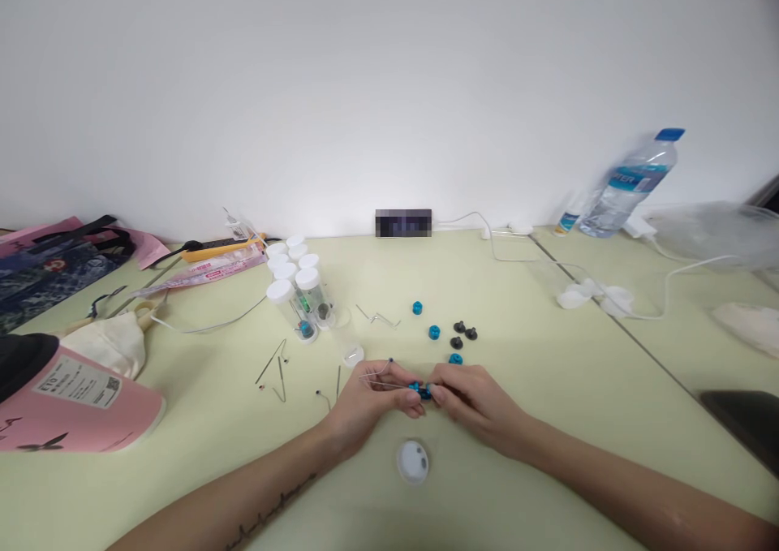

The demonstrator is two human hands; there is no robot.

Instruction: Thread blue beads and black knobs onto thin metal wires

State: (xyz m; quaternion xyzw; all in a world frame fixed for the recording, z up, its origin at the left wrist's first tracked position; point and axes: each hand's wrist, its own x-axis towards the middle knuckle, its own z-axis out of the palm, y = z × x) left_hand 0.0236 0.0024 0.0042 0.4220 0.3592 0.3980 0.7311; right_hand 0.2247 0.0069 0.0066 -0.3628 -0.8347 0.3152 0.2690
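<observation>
My left hand (pixel 372 398) and my right hand (pixel 471 401) meet at the middle of the pale green table (pixel 548 389). Both pinch a small blue part (pixel 419 389) between their fingertips. My left hand also grips a thin bent metal wire (pixel 377 371) that sticks out to the left. Just beyond the hands lie loose blue parts (pixel 434 332) and small black parts (pixel 464 331). A white cap (pixel 412 460) lies on the table just in front of the hands.
Several clear vials with white lids (pixel 296 287) stand left of centre, with bent wires (pixel 275 371) nearby. A pink package (pixel 73 405) and bags sit at the left. A water bottle (pixel 633 182), white cables and a plastic bag (pixel 718 230) are at the right.
</observation>
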